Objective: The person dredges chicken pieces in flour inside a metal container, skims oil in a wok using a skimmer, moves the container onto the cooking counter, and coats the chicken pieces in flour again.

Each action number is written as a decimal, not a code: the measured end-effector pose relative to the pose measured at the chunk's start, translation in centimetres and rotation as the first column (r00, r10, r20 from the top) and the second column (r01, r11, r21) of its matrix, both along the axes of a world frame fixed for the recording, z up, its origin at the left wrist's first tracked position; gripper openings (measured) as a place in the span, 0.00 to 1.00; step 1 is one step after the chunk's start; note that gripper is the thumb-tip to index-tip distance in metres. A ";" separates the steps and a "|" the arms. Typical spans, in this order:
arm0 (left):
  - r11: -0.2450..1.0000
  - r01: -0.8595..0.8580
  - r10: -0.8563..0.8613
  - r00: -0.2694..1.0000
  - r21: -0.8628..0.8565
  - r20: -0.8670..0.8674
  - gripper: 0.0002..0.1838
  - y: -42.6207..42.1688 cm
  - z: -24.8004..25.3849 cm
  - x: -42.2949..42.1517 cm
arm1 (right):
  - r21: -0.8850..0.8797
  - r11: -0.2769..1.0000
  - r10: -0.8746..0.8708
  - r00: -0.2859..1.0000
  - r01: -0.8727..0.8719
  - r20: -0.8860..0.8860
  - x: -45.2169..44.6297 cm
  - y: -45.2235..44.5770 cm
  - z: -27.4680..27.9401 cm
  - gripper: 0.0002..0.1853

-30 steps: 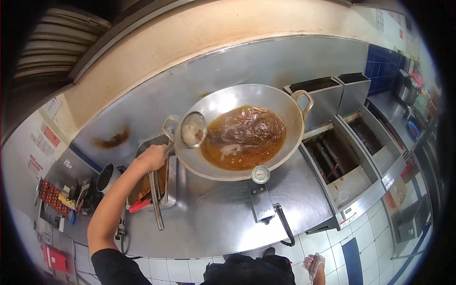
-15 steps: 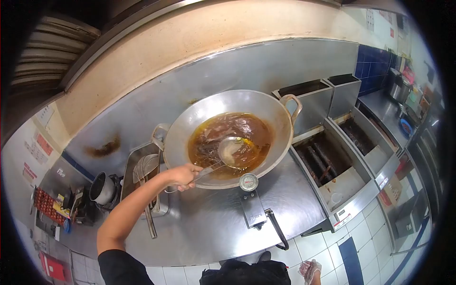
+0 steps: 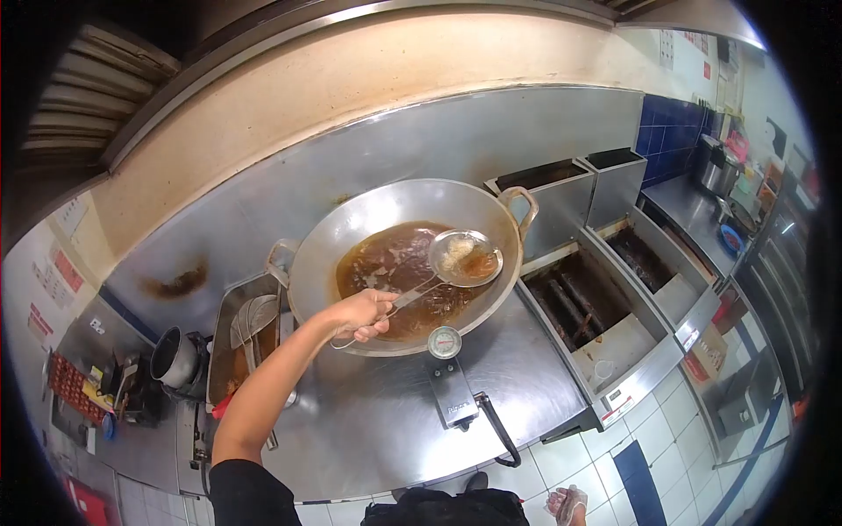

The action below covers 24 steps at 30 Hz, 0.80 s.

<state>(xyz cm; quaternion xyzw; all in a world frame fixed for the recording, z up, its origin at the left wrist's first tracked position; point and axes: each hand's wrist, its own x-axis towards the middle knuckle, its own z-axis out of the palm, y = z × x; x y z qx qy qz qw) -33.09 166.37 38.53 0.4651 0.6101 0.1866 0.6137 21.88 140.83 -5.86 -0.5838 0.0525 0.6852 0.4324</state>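
My left hand [image 3: 361, 317] is closed around the handle of a round skimmer [image 3: 467, 258]. Pale and brown bits lie in the skimmer's bowl, which is at the right side of a large metal wok [image 3: 399, 197], over the brown oil [image 3: 377, 263]. At the bottom right, my right hand [image 3: 568, 505] wears a clear plastic glove, away from the counter and over the floor. Its fingers are curled, and what they hold, if anything, is too small to make out.
A dial thermometer [image 3: 445, 343] stands at the wok's front edge. To the left, a metal tray [image 3: 217, 333] holds another strainer [image 3: 254, 317]; a pot [image 3: 175, 358] is beyond it. Fryer wells [image 3: 583, 294] are at the right. The steel counter [image 3: 368, 421] ends above white floor tiles.
The skimmer has come up from the oil and moved right, with bits now in its bowl. My left hand has shifted right with it. The head view has turned slightly.
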 end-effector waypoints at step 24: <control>0.744 -0.645 0.574 0.751 0.176 0.327 0.24 -23.3 -6.3 -10.7 | -0.009 0.969 0.248 0.967 -0.248 0.060 -14.9 0.9 6.0 0.22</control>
